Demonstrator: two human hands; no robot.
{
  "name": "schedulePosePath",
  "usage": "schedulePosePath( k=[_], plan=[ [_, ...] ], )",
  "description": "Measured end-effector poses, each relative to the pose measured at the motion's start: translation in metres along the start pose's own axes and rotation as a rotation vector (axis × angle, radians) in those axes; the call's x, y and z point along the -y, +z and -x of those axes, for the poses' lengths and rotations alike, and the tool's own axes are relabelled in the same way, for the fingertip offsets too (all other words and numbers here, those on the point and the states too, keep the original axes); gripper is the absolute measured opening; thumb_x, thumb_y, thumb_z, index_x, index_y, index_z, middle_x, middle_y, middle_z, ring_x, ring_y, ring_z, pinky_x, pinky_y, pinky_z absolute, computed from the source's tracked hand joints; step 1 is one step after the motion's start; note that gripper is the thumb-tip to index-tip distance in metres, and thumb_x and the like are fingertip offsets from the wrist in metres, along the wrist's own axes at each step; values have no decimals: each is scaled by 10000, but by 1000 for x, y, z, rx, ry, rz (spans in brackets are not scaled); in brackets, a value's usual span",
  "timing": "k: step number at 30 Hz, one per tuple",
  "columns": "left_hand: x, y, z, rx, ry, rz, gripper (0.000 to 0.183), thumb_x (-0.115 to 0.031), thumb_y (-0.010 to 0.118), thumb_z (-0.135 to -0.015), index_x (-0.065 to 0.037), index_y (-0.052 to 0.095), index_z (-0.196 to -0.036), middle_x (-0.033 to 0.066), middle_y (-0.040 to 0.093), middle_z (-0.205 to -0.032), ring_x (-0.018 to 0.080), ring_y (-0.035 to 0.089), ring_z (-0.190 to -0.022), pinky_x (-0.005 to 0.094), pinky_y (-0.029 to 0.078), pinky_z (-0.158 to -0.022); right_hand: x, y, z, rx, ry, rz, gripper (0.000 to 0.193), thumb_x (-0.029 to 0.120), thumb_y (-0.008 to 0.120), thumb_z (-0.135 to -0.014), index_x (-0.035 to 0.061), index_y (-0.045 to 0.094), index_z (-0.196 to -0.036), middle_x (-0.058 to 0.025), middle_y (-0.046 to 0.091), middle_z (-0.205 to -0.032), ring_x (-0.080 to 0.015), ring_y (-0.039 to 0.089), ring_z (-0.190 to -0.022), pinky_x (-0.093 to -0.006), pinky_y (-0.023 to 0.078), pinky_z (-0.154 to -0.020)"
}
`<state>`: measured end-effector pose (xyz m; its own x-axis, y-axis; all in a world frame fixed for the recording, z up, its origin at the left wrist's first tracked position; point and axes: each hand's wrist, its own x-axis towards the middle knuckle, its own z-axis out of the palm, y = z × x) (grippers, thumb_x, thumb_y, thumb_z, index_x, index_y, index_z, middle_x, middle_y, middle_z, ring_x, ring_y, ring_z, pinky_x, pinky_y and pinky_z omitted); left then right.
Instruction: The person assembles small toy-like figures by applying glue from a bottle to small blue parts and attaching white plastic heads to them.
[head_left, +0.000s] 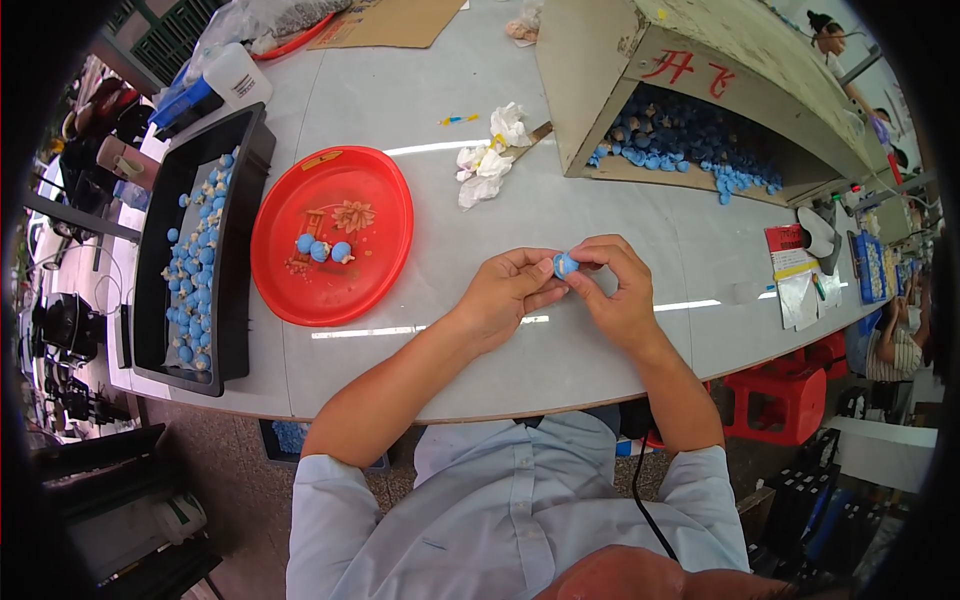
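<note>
A small round blue piece (566, 265) with a pale spot on its face is pinched between my two hands above the table. My left hand (508, 292) grips it from the left with thumb and fingertips. From the right, my right hand (618, 292) has thumb and forefinger closed on its other side. Left of my hands, a red plastic plate (385, 265) carries three blue balls (319, 251), at least one with a cream-coloured part. Farther left stands a black tray (240, 300) holding many similar blue balls (195, 265).
At the far right, an open-fronted box (590, 75) contains heaped blue pieces (680, 140). Crumpled tissues (485, 170) lie beyond my hands near a yellow-and-blue stick (458, 120). Cardboard (390, 22) and a white jug (238, 78) are at the back. Red stools (775, 405) stand past the table's right edge.
</note>
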<state>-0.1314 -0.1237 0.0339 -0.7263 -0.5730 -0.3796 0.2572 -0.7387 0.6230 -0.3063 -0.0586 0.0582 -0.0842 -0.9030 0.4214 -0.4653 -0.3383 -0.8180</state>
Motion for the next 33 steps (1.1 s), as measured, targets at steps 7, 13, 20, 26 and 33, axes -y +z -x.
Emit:
schedulePosePath(
  k=[7, 13, 20, 26, 33],
  plan=[
    [3, 1, 0, -4, 19, -4, 231, -185, 578, -987, -35, 584, -1163, 57, 612, -1131, 136, 605, -1015, 290, 531, -918, -1, -2, -1, 29, -124, 124, 263, -61, 737, -749, 25, 668, -988, -105, 638, -1012, -225, 643, -902, -306, 544, -765],
    [1, 4, 2, -18, 54, -30, 220, -152, 582, -984, -14, 575, -1156, 71, 616, -1099, 149, 616, -1028, 286, 542, -904, -2, -3, -2, 49, -131, 177, 266, -55, 745, -739, 36, 672, -978, -102, 646, -1002, -238, 640, -914, -303, 534, -778],
    [2, 4, 2, 4, 79, -57, 216, -154, 592, -980, -7, 581, -1139, 69, 622, -1100, 142, 620, -1025, 284, 540, -896, 0, -3, -1, 43, -62, 82, 257, -65, 740, -744, 31, 672, -972, -105, 646, -1004, -237, 641, -915, -310, 531, -781],
    [1, 4, 2, 10, 56, -36, 216, -158, 596, -978, -3, 586, -1128, 70, 624, -1097, 142, 621, -1019, 285, 539, -897, -1, -4, 2, 43, -99, 135, 259, -67, 740, -741, 31, 669, -970, -105, 644, -1004, -239, 639, -924, -314, 533, -777],
    [4, 3, 1, 10, 102, -61, 206, -149, 614, -967, -7, 590, -1115, 69, 638, -1072, 144, 639, -990, 278, 547, -875, -1, -5, 2, 50, -102, 149, 256, -66, 740, -742, 36, 669, -967, -104, 644, -1004, -235, 638, -926, -315, 533, -775]
  ],
)
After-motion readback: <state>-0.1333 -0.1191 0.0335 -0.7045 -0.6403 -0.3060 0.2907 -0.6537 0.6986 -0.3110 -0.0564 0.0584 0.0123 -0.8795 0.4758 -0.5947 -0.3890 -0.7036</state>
